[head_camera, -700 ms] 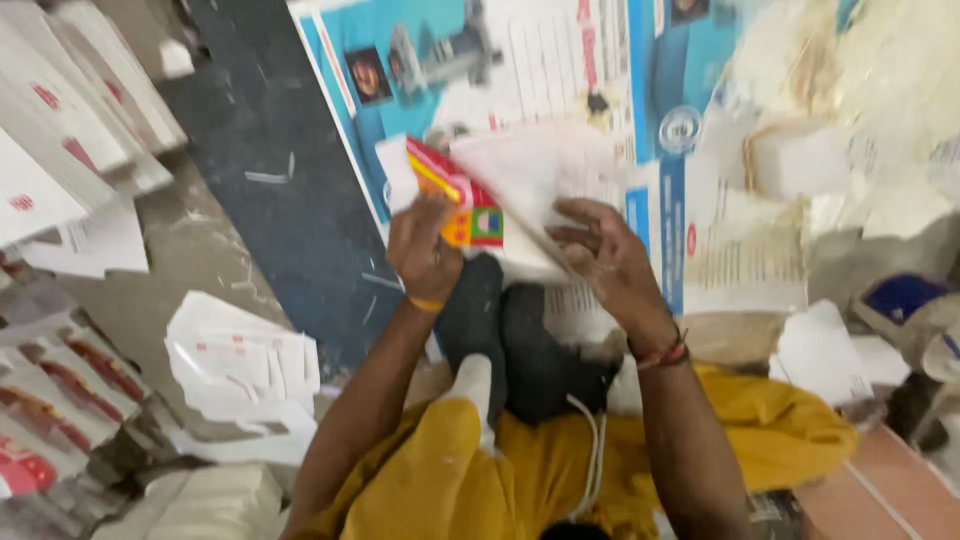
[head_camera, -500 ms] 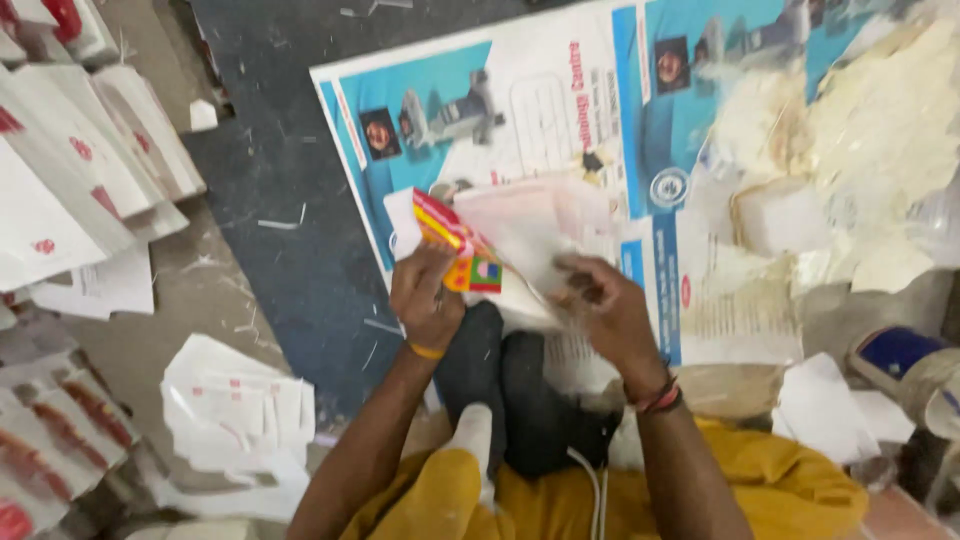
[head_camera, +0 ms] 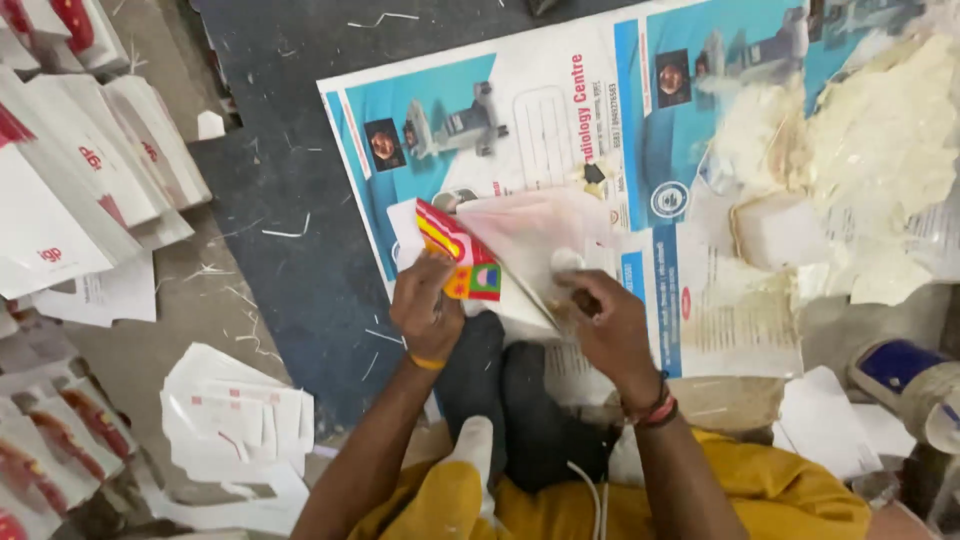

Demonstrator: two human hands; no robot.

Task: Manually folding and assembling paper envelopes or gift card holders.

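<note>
Between the two hands, item one: a pale paper sheet (head_camera: 530, 240) with a red-and-yellow printed corner (head_camera: 455, 250), lying on a large blue-and-white printed poster (head_camera: 520, 120) spread over the dark floor (head_camera: 290, 200).

- Left hand (head_camera: 428, 305): its grip is clenching the printed corner, thumb on top.
- Right hand (head_camera: 610, 325): its fingers are curling onto the sheet's near edge. I cannot tell whether its grip is pinching the paper or only pressing it.
- Step in hand, as judged: the sheet is being creased or stuck down along one edge, with the left grip steadying it. Any further fold is calling for that corner to be held flat and the edges kept in line.
- Lie of the sheet: its long axis is running from the left grip across to the right one. The printed corner is pointing away from the person, up and left of the left grip.
- Left of the left grip: stacks of white envelopes (head_camera: 60, 200) and loose folded blanks (head_camera: 235, 420).
- Right of the right grip: pale yellowish lumps (head_camera: 870, 130) farther out, and a blue-topped container (head_camera: 900, 365) nearer.
</note>
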